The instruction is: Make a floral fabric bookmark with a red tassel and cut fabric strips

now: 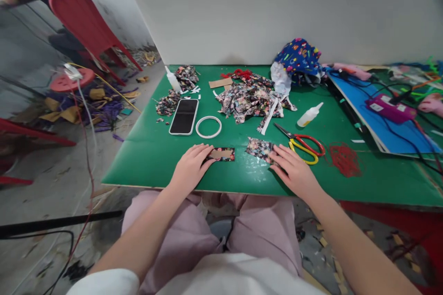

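The cardboard strip (221, 154), half wrapped in floral cloth, lies flat on the green table (155, 156) under the fingertips of the left hand (190, 166), which presses and does not clamp. The right hand (294, 170) rests flat, fingers apart, on a loose fabric piece (259, 149) just beside. I think steady pressure on both keeps the edges straight; the scissors (304, 145) wait just beyond the right fingertips.

Near the table's (152, 166) front edge, our left hand (189, 168) rests on the wrapped card (221, 154); the fabric piece (260, 149) lies right, phone (184, 116) and ring (208, 126) behind.
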Available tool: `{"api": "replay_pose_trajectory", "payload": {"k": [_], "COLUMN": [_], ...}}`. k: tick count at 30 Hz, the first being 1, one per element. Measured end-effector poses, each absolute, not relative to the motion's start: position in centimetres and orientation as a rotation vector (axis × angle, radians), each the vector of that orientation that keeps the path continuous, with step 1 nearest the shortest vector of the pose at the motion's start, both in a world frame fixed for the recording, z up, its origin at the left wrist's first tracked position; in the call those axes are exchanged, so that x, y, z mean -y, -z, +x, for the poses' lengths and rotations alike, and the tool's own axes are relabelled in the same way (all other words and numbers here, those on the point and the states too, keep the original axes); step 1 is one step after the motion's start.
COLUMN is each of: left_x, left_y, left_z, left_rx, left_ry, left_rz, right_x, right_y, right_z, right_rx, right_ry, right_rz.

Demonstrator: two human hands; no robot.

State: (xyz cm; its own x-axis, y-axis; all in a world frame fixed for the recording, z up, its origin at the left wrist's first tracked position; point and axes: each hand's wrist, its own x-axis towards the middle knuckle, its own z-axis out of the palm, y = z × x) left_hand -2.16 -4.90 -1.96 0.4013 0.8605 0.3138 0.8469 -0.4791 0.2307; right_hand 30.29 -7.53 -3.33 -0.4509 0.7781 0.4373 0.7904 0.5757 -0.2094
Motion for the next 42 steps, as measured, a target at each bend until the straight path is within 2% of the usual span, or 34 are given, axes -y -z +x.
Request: {"api": "replay_pose_trajectory", "payload": {"k": [2,5,7,12,18,23,30,33,36,38,40,42], "left_x": [5.0,5.2,5.2,4.9,3.8,2.9,2.8,1.8,0.1,-0.8,-1.4,-1.6], "left_y": [2.0,2.2,2.3,2.4,1.3,0.3,-0.4,-2.0,-4.7,-6.2,-7.2,-7.2], "left_z": [-1.5,-0.1,1.1,3.4,3.3,2.0,0.8,0.3,-0.1,-0.1,0.3,0.8], "left_rx": [-1.548,-1.513,-1.526,-1.533,-1.499,-1.464,-1.467,-1.524,-1.606,-1.624,-1.575,-1.491], "left_ry": [-0.648,-0.675,-0.673,-0.687,-0.484,-0.288,-0.211,-0.326,-0.628,-0.820,-1.026,-1.081], "left_rz": [2.613,2.641,2.659,2.673,2.747,2.765,2.707,2.621,2.540,2.498,2.512,2.630], "right_x": [7.3,6.1,4.3,-1.6,-4.5,-4.2,-4.4,-4.2,-3.9,-3.8,-3.6,-3.3], "right_y": [2.5,0.7,-0.4,-1.7,0.1,1.3,2.0,0.8,-1.6,-3.2,-4.3,-4.6], "right_z": [31.4,33.5,34.8,36.2,35.8,35.7,36.4,35.5,32.9,30.1,26.9,24.0], "right_rx": [2.207,1.795,1.482,1.188,1.221,1.182,1.279,1.225,1.278,1.442,1.692,1.873], "right_ry": [0.066,0.088,0.012,-0.263,-0.428,-0.340,-0.281,-0.273,-0.484,-0.590,-0.565,-0.552], "right_rz": [-1.194,-1.419,-1.526,-1.559,-1.671,-1.699,-1.926,-1.856,-1.594,-1.512,-1.443,-1.393]}}
